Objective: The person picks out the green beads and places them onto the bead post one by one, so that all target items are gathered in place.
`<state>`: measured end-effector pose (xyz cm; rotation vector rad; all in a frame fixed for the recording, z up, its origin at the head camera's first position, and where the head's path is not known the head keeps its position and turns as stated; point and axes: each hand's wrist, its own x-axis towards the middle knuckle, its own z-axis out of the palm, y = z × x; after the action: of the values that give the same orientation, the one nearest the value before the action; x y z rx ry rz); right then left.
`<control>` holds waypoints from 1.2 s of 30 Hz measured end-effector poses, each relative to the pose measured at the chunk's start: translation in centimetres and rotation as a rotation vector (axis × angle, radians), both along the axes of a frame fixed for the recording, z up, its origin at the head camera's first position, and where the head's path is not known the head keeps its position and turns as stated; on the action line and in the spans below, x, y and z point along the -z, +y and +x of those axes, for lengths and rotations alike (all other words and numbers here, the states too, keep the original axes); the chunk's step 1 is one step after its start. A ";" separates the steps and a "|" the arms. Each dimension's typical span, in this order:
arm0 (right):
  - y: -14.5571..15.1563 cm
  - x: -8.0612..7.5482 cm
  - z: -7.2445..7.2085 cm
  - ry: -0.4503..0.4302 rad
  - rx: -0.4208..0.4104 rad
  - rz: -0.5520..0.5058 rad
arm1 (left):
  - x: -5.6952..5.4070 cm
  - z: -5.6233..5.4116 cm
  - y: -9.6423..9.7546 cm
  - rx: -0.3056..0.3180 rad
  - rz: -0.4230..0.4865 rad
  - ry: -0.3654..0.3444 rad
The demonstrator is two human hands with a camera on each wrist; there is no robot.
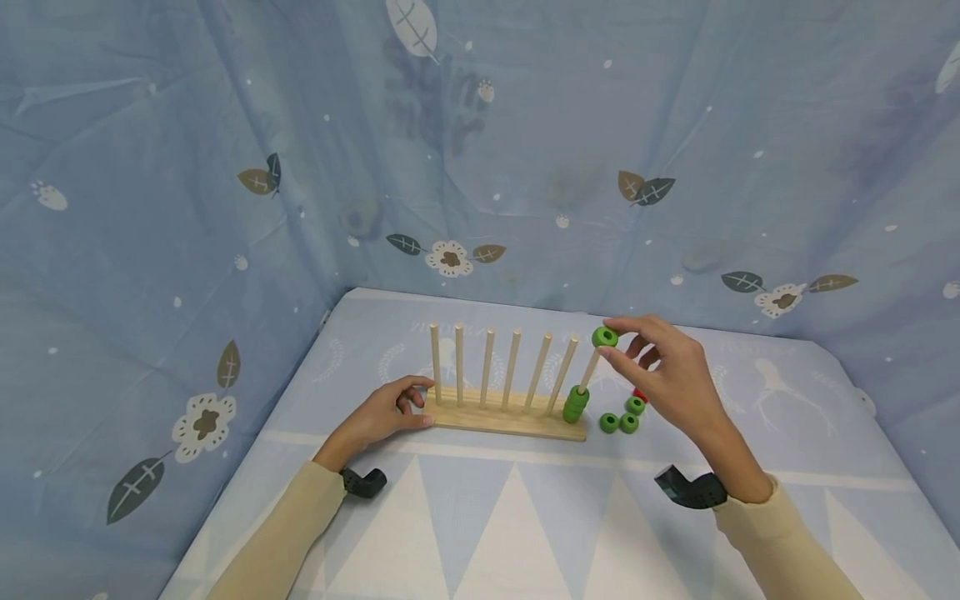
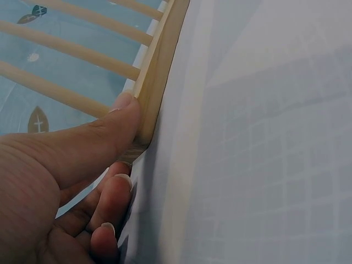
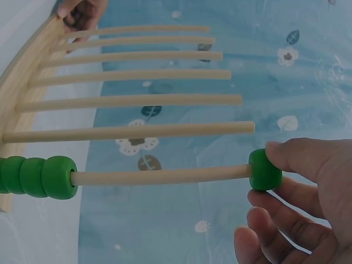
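Note:
My right hand [image 1: 667, 371] pinches a green bead [image 1: 604, 337] between thumb and fingertips. In the right wrist view the held bead [image 3: 265, 169] sits right at the tip of the last wooden peg [image 3: 165, 176]. Several green beads [image 1: 576, 404] are stacked low on that same peg. The pegs rise from a long wooden base [image 1: 480, 417], the other pegs bare. My left hand [image 1: 386, 412] grips the base's left end, and in the left wrist view its thumb [image 2: 104, 137] lies along the wood's edge beside the first peg.
Three loose green beads [image 1: 609, 422] lie on the table right of the base. Behind them a red piece [image 1: 640, 394] is partly hidden by my right hand. The table [image 1: 480, 517] has a patterned cloth, and a blue printed curtain [image 1: 525, 167] hangs behind it.

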<state>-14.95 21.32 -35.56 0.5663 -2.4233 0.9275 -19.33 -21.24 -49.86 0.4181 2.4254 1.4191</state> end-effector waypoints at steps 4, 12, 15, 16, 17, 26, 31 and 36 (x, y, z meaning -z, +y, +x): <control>0.2 0.1 0.0 -0.002 -0.001 0.004 | 0.1 0.0 0.0 0.002 0.003 0.004; 0.6 0.5 -0.1 0.006 0.005 0.012 | 0.1 0.0 0.0 0.010 0.004 0.006; 0.9 0.7 0.0 0.004 0.012 0.016 | 0.0 0.0 0.0 0.012 0.003 0.005; 0.9 0.8 0.0 0.001 0.015 0.018 | -0.1 0.1 0.0 0.011 0.004 0.002; 1.0 0.9 0.1 0.000 0.018 0.022 | -0.1 0.1 0.0 0.011 0.004 -0.001; 2.1 1.8 0.5 -0.030 0.045 0.030 | -0.2 0.2 0.0 0.003 0.004 -0.006; 2.7 2.3 0.8 -0.064 0.069 0.028 | -0.2 0.2 0.0 -0.001 0.000 -0.008; 3.3 3.0 1.1 -0.086 0.088 0.031 | -0.2 0.1 0.0 -0.005 0.000 -0.001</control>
<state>-13.85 24.67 -38.53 0.4348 -2.5220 0.8957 -19.19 -21.23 -49.63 0.4116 2.4278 1.4204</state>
